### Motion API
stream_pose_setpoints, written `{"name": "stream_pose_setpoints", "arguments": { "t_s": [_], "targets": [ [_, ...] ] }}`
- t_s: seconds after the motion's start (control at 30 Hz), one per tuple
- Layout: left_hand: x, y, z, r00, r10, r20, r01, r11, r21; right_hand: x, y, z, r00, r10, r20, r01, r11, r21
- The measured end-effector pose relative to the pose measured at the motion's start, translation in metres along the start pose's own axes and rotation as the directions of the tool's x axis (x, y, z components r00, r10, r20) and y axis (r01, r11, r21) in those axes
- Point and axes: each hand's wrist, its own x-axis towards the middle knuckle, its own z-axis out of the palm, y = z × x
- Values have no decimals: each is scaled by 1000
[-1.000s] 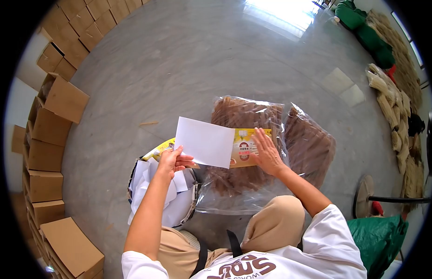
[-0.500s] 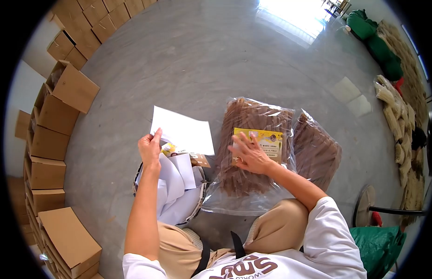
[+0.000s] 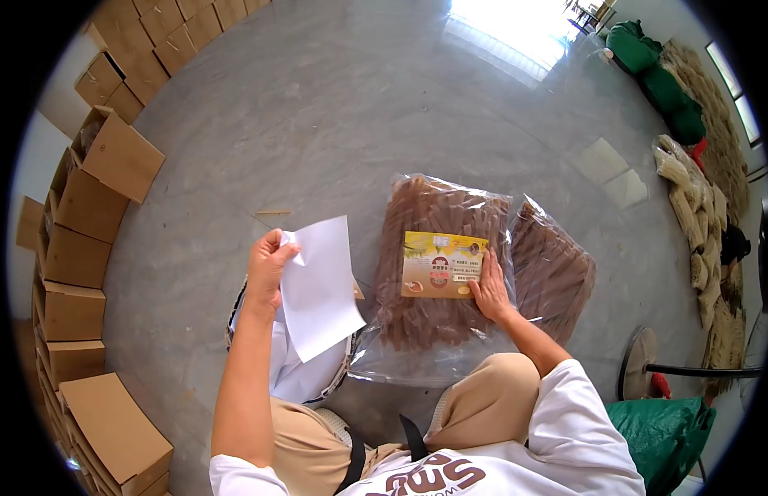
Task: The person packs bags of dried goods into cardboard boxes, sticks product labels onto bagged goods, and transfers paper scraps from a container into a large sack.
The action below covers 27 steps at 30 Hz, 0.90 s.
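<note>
My left hand (image 3: 268, 266) pinches a white paper sheet (image 3: 322, 289) by its upper left corner. The sheet hangs tilted over a round container of white papers (image 3: 286, 372), hiding part of it. My right hand (image 3: 492, 293) lies flat, fingers stretched, at the right edge of a yellow and brown printed label (image 3: 427, 266). Under that label is a clear plastic bag (image 3: 404, 326) packed with brown strips, flat on the floor. Just right of it, a second bag of brown strips (image 3: 553, 269) lies at an angle.
Cardboard boxes (image 3: 86, 256) line the left side, some open. Pale bundles (image 3: 689, 198) and green sacks (image 3: 661, 83) lie along the right. A round stand base (image 3: 640, 364) with a dark pole and a green bag (image 3: 661, 434) are near my right side. Papers (image 3: 615, 172) lie on the grey floor.
My right hand has slid from the label's left part to its right edge, uncovering the print. The white sheet in my left hand has turned and now hangs lower over the container.
</note>
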Motion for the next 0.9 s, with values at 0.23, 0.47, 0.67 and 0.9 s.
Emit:
{"name": "stream_pose_setpoints", "arguments": {
  "t_s": [0.23,0.47,0.67,0.9],
  "targets": [
    [-13,-1,1,694,-450,562,-101,711,695,40,-51,-13,981,-93,-168,62,981,-181],
    [-19,-17,10,805,-494,329,-270,190,944,96,-181,18,896,-333,293,242,920,308],
    [-12,0,0,996,-82,30,-17,150,989,98,-222,56,896,-128,425,-14,948,317],
    [-6,11,0,995,93,36,-83,577,813,91,-251,-40,945,-328,-12,326,934,144]
  ]
}}
